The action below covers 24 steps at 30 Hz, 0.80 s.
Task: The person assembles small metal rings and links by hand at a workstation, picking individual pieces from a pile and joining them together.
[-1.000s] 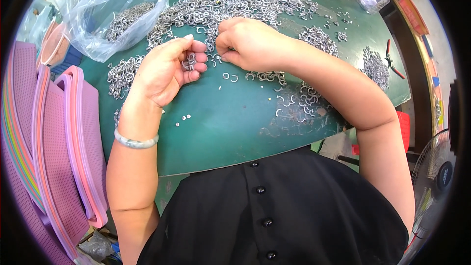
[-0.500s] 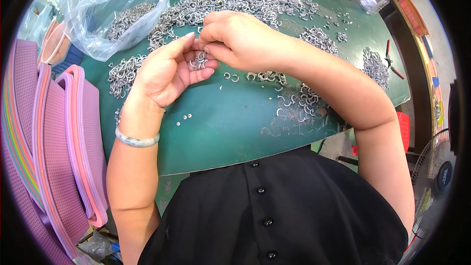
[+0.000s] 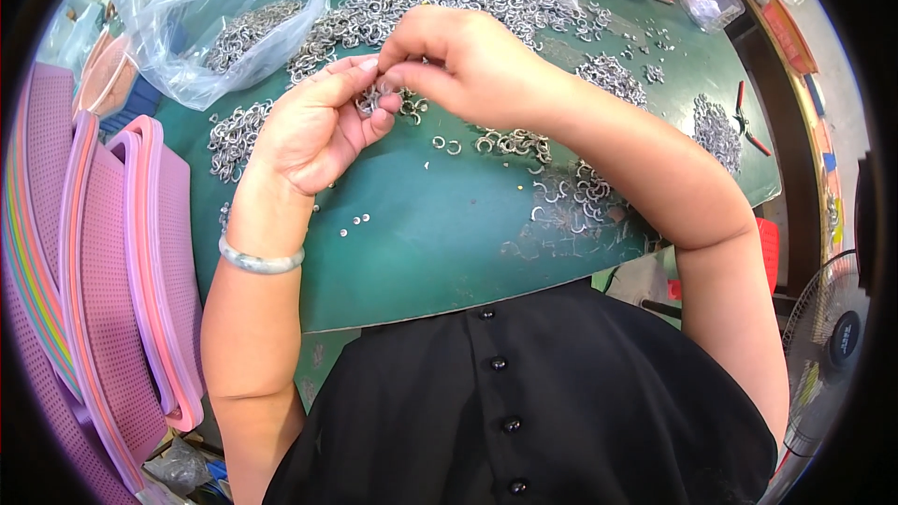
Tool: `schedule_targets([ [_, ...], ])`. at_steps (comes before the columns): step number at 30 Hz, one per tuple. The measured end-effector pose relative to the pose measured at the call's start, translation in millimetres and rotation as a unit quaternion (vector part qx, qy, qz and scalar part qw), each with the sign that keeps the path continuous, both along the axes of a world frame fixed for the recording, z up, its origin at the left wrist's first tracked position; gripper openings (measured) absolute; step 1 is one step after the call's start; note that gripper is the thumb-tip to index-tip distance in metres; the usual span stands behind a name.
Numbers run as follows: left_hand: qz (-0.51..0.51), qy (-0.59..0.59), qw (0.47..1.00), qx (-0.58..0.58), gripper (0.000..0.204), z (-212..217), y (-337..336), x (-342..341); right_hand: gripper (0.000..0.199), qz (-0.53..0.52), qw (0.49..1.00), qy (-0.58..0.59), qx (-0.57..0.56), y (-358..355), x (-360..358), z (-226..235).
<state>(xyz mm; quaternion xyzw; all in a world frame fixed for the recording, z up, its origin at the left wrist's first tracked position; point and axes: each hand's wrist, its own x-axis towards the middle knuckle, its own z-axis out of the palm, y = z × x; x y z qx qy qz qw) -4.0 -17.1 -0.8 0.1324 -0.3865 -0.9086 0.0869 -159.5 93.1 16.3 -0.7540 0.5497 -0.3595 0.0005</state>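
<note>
My left hand [image 3: 320, 129] is cupped over the table, its fingers curled around several small silver C-shaped metal rings [image 3: 369, 103]. Its thumb and index finger meet the fingertips of my right hand [image 3: 468, 65], which pinches something too small and covered to make out. Below the fingers, more C-shaped rings [image 3: 412, 108] lie on the green tabletop [image 3: 421, 234]. Beyond both hands spreads a large heap of the same rings [image 3: 421, 0]. Another heap [image 3: 239, 138] lies left of my left wrist. A short row of rings [image 3: 516, 143] sits under my right forearm.
An opened clear plastic bag [image 3: 178, 79] holds rings at the far left. Stacked pink and purple perforated baskets [image 3: 164, 252] stand beside the table. Red-handled pliers [image 3: 743, 122] lie near a pile of small metal parts [image 3: 716, 131] at right. A fan [image 3: 823, 337] stands lower right.
My left fingers have curled in over the rings, and the left thumb has closed toward the index finger. My right hand has shifted slightly up and to the right, its fingertips still at the left hand.
</note>
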Motion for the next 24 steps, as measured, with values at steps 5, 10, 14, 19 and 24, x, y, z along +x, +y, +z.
schedule_targets([
  [5, 0.028, -0.035, 0.999, 0.002, 0.018, 3, -1, 0, 0.009, -0.053, 0.996, -0.057, 0.054, 6, -6, -2],
  [10, 0.060, -0.086, 0.993, -0.061, 0.016, 9, 4, 0, 0.009, -0.054, 0.994, -0.044, 0.082, 8, -7, -5],
  [14, 0.071, -0.176, 0.934, -0.302, 0.011, 11, 5, 1, 0.009, -0.041, 0.991, 0.031, 0.123, 10, -14, -7],
  [19, 0.024, -0.228, 0.837, -0.498, 0.008, 15, 15, 3, 0.009, 0.001, 0.986, 0.115, 0.124, 23, -16, -9],
  [24, 0.009, -0.245, 0.776, -0.581, 0.013, 16, 17, 2, 0.010, 0.001, 0.975, 0.164, 0.153, 26, -21, 1],
])
